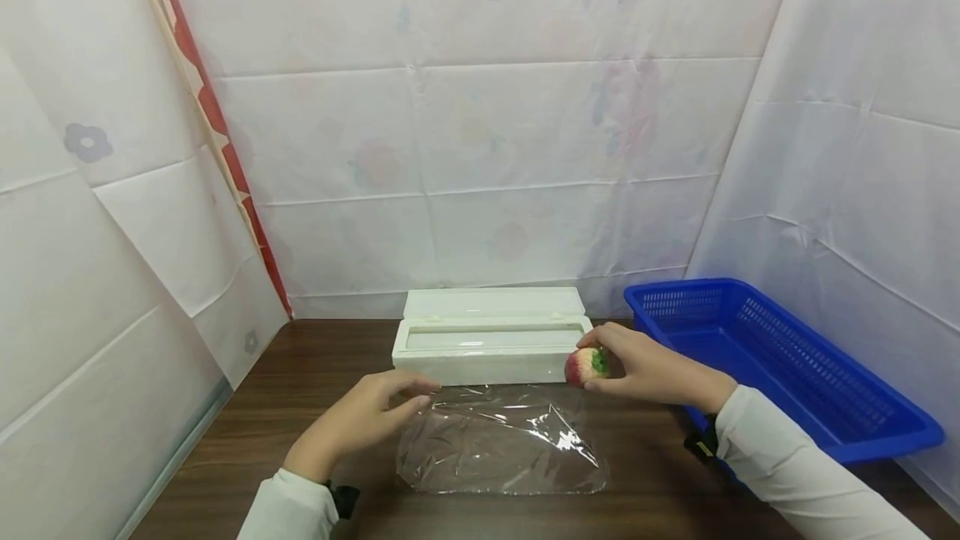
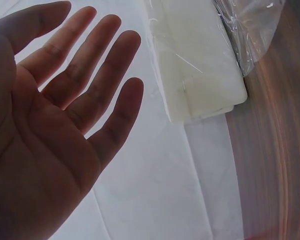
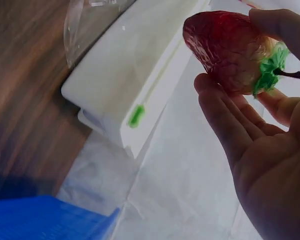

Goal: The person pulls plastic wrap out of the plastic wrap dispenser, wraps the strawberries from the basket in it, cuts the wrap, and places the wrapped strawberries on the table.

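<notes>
"Right grip (image 1: pixel 641 367) first: is it holding anything?"

"Yes, a glossy red strawberry with a pale top, green leafy cap and dark stem (image 1: pixel 581 367), pinched between thumb and fingertips, spread only as wide as the fruit. The stem points in toward the palm."

"Where is the strawberry, exactly?"

"Held up near the right front corner of a long white box with its lid raised (image 1: pixel 487 368), above a dark brown wood-grain counter (image 1: pixel 307 357)."

"And the left grip (image 1: pixel 367 415)?"

"Released and holding nothing, its fingers loosely spread, palm bare. It hovers near the left edge of a crinkled sheet of clear plastic film (image 1: pixel 495 448), which lies in front of the box."

"Anything else nearby?"

"One blue plastic basket with slotted sides (image 1: pixel 918 433), to the right."
</notes>
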Motion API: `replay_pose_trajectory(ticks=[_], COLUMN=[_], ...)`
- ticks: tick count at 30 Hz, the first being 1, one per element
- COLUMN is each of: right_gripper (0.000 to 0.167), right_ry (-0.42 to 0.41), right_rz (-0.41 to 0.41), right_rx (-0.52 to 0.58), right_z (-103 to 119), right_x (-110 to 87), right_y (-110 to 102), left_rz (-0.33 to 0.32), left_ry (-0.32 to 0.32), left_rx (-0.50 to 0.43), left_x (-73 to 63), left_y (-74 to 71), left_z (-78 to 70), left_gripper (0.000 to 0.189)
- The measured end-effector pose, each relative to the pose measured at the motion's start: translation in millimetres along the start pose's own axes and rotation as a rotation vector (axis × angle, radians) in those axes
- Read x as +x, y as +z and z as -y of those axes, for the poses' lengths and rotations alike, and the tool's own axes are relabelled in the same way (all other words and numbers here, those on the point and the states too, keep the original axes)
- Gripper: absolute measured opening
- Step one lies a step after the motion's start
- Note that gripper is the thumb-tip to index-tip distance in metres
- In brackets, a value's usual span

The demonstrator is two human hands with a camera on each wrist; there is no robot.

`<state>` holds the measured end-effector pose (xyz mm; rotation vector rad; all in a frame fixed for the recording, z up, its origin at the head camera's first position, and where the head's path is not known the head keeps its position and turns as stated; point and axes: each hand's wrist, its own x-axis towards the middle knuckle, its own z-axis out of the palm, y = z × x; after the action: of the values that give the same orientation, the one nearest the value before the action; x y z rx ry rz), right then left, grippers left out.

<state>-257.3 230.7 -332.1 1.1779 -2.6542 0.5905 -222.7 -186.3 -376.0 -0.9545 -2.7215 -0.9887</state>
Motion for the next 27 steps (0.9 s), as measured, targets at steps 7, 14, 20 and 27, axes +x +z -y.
replay_pose_trajectory(ticks=[7, 14, 20, 27], right_gripper=[0.037, 0.039, 0.04, 0.037], right_ry=[-0.005, 0.037, 0.05, 0.043], right_rz=[0.026, 0.072, 0.091, 0.13], right_rx=[0.088, 0.187, 0.242, 0.288], right_z=[9, 15, 20, 26], right_x=[1.9, 3.7, 6.3, 10.0], right_y=[17, 38, 50, 64], left_rz=[-0.036, -0.044, -0.044, -0.044], left_ry=[0.017, 0.0, -0.023, -0.057], left_rx=[0.019, 0.02, 0.005, -0.012], left_x=[-2.3, -4.6, -5.3, -7.9], left_y=[-1.7, -0.5, 1.2, 3.7], left_z=[7.6, 17.6, 27.7, 35.5], left_gripper=[0.026, 0.027, 0.028, 0.027])
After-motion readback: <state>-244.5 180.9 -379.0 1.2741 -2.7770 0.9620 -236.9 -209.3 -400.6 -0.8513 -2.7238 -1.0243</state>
